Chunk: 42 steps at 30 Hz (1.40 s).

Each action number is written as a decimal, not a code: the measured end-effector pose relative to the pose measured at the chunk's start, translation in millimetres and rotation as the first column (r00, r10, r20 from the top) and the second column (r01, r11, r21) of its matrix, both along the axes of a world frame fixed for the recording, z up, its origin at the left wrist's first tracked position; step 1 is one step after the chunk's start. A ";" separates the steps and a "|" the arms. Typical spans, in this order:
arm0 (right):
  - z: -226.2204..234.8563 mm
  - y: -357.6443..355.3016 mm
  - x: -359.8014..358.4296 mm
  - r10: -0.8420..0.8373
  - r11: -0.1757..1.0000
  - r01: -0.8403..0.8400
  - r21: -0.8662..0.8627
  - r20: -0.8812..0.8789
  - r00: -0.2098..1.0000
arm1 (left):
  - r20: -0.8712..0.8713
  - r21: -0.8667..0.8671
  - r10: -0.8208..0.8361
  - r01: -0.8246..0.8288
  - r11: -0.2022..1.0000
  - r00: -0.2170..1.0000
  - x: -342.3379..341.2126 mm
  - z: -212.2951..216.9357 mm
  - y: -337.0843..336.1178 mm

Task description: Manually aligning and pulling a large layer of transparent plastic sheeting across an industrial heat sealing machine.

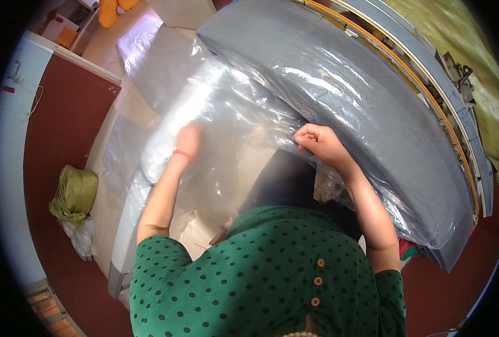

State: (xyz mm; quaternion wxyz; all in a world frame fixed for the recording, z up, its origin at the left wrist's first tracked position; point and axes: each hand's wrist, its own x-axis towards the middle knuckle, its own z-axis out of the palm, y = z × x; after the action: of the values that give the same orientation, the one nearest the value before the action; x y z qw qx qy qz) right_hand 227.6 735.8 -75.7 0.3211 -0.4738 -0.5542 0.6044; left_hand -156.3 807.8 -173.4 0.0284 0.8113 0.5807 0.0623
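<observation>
A large clear plastic sheet (pixel 227 132) spreads in shiny folds in front of me, between and beyond my hands. My right hand (pixel 322 145) has its fingers curled and pinched together at the sheet's edge, close to the grey padded board. Smeared by motion, my left hand (pixel 190 141) is over the bright, bunched left part of the sheet; its fingers do not show clearly. A red band circles the left wrist. More clear film lies over the long grey padded board (pixel 367 95) at the right.
A metal rail with an orange strip (pixel 423 90) runs along the board's far side, with green covering (pixel 463 33) beyond. On the left, an olive bundle (pixel 74 194) sits by a dark red and pale blue wall (pixel 64 112). Orange objects (pixel 109 12) are at the top left.
</observation>
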 end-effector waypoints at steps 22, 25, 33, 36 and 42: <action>55.0 -221.8 198.6 -0.435 0.900 0.389 0.195 0.447 0.782 | 0.987 0.110 -0.121 0.105 0.988 0.105 192.1 235.7 85.9; 95.8 -295.2 244.6 -0.670 0.635 0.715 0.292 0.669 0.322 | 0.995 -0.089 0.077 0.199 0.976 0.063 235.4 213.4 107.7; 146.1 -436.2 341.5 -0.953 -0.077 0.772 0.631 0.181 -0.243 | 0.947 -0.024 -0.089 0.344 0.939 0.307 325.0 186.4 115.6; 133.2 -432.5 360.1 -0.943 -0.326 0.816 0.477 -0.226 -0.245 | 0.953 -0.118 -0.014 0.415 0.902 0.301 332.3 159.3 123.2; 84.2 -446.9 371.3 -0.928 -0.347 0.845 0.407 -0.015 -0.373 | 0.958 -0.286 0.267 0.388 0.876 0.104 339.7 148.8 112.4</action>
State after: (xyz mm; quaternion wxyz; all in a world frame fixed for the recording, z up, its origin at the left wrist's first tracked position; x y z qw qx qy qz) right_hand 599.0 288.9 8.5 0.6303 -0.7710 -0.0464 -0.0782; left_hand 183.5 920.2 -24.6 0.6094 0.5455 0.3685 0.4418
